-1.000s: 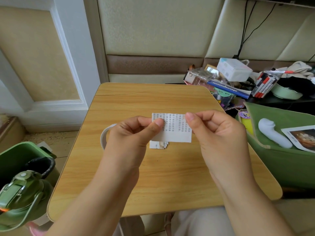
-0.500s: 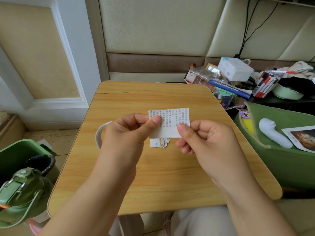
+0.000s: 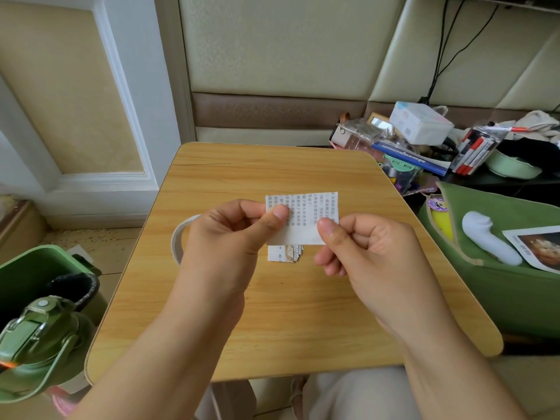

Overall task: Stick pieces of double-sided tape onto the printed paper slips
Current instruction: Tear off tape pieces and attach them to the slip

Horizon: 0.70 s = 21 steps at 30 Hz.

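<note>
While both hands pinch it, left hand [image 3: 239, 234] fingers and right hand [image 3: 366, 253] fingers closed on rectangular printed paper slip [image 3: 306, 219], woodgrain table [image 3: 272, 313]

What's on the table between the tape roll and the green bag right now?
In the head view, a small stack of paper slips lies on the table between the tape roll and green bag; both hands hold another slip above it.

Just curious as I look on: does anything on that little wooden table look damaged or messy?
A thin dark crack runs in from the table's far left edge. The small pile of slips lies fanned unevenly. Nothing is spilled.
</note>
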Motion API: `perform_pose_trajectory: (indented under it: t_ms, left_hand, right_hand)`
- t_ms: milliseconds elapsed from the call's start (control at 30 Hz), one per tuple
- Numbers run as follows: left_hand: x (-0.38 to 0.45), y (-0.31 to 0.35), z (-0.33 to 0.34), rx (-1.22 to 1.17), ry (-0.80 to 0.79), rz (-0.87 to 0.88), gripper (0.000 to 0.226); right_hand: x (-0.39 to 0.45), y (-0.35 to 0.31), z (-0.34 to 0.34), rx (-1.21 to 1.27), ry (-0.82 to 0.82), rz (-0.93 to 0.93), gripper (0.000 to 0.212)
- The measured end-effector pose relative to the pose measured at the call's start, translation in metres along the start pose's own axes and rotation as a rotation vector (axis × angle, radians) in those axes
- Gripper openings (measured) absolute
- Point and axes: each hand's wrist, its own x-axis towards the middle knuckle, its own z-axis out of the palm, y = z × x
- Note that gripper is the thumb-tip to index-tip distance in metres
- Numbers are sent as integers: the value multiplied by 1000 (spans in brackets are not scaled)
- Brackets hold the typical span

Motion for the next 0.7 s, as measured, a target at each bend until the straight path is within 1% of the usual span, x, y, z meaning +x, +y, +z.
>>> perform_pose_trajectory:
  t_ms: [333,600,700]
  left_hand:
    - [-1,1,0,-12,4,-28,14]
    - [-2,1,-1,22,38,-12,21]
    - [-4,3,-1,39,19,-7,17]
  right_hand:
    - [0,-2,2,15,8,0,35]
    - [-2,-2,2,-19,6,-22,36]
    - [-1,0,2,-10,15,-15,35]
